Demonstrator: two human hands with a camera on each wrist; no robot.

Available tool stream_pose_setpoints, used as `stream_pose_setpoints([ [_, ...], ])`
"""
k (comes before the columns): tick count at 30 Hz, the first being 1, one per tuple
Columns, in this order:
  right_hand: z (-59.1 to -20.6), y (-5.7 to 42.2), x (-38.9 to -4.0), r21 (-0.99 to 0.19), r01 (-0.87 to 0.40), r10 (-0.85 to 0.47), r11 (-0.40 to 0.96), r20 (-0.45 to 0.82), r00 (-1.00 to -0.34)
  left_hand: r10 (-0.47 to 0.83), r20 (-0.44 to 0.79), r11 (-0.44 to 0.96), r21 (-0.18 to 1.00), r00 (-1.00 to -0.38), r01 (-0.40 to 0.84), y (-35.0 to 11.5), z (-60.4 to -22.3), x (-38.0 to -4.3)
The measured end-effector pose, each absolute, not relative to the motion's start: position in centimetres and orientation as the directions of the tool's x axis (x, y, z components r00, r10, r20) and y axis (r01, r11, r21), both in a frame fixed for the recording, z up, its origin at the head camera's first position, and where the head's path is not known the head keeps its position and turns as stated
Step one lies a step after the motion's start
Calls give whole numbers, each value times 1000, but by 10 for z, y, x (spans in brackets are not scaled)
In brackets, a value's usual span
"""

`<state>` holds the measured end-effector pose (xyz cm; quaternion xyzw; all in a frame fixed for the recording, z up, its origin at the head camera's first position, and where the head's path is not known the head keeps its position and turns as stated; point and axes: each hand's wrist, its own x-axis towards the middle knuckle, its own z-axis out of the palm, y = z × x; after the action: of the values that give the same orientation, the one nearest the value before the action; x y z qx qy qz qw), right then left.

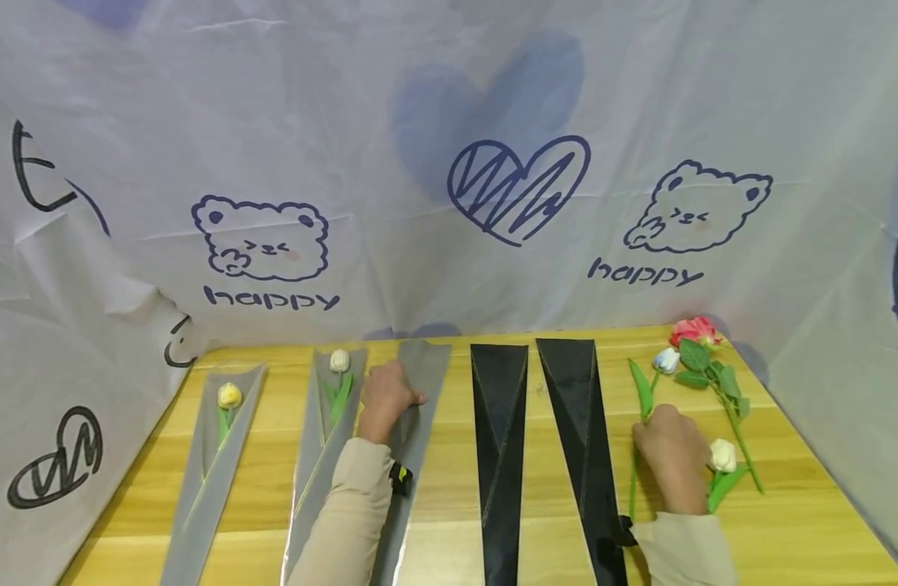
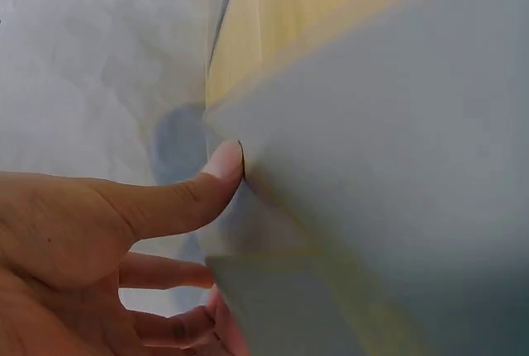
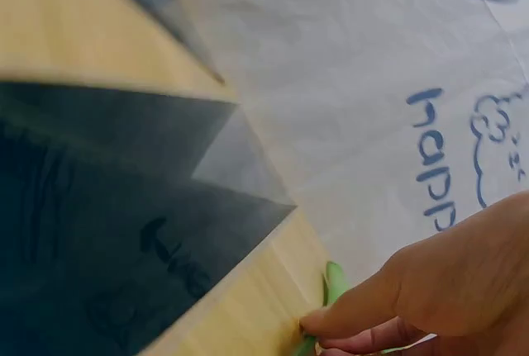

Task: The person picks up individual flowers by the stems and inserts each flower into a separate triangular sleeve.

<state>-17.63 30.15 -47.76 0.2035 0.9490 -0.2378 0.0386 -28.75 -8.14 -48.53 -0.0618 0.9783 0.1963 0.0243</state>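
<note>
My left hand [image 1: 388, 399] is at the mouth of the middle grey flower sleeve [image 1: 427, 370]. In the left wrist view its thumb [image 2: 225, 160] lies against the sleeve's edge, while the fingers reach behind the lower corner [image 2: 273, 294]. On the right, my right hand [image 1: 672, 456] pinches the green stem [image 1: 632, 488] of a pale blue tulip [image 1: 667, 360]. Only a little of that tulip's green [image 3: 333, 280] shows in the right wrist view, by the thumb tip; its bloom is outside that view.
Left of my left hand are two grey sleeves holding a white tulip [image 1: 339, 361] and a yellow tulip [image 1: 229, 395]. Two black sleeves [image 1: 498, 391] lie between my hands. A pink rose [image 1: 694, 330] and another white tulip [image 1: 723, 456] lie right. White cloth [image 1: 390, 268] hangs behind.
</note>
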Motion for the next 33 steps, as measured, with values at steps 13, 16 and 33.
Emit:
stream_pose_setpoints([
  [13,-445,303,-175,-614,366,311,700,-199,-929,81,-30,460,888,-996,10,-107,-486,-273],
  [16,-425,299,-174,-691,286,267,664,-138,-954,147,-139,171,979,-979,-113,-110,-484,-271],
  [33,-411,248,-194,-977,-35,299,211,99,-949,175,-158,-39,985,-972,-167,-101,-487,-260],
])
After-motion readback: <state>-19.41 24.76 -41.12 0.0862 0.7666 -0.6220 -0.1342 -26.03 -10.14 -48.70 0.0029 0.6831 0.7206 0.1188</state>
